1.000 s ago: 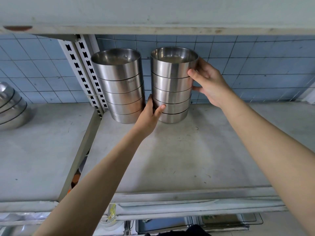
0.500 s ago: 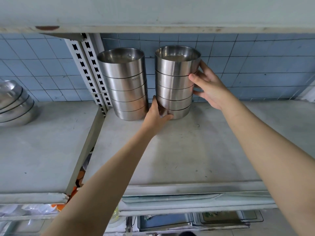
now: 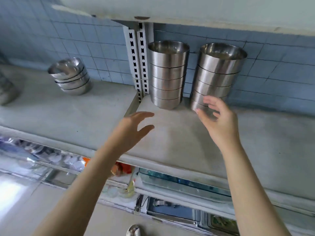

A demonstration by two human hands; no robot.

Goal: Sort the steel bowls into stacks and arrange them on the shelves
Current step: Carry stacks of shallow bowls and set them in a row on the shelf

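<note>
Grip wide, empty — left hand [image 3: 131,130] over shelf [image 3: 172,143], right hand [image 3: 219,121] by right stack [image 3: 219,72]

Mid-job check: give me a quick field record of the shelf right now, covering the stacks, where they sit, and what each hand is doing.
shelf: grey, two bays split by a slotted post
left tall stack: five bowls, right bay, beside the post
right tall stack: five bowls, right bay, apart from the left tall stack
low stack: about four wider bowls, left bay
left hand: open, holds nothing, short of the left tall stack
right hand: open, holds nothing, in front of the right tall stack's base; contact unclear
</note>
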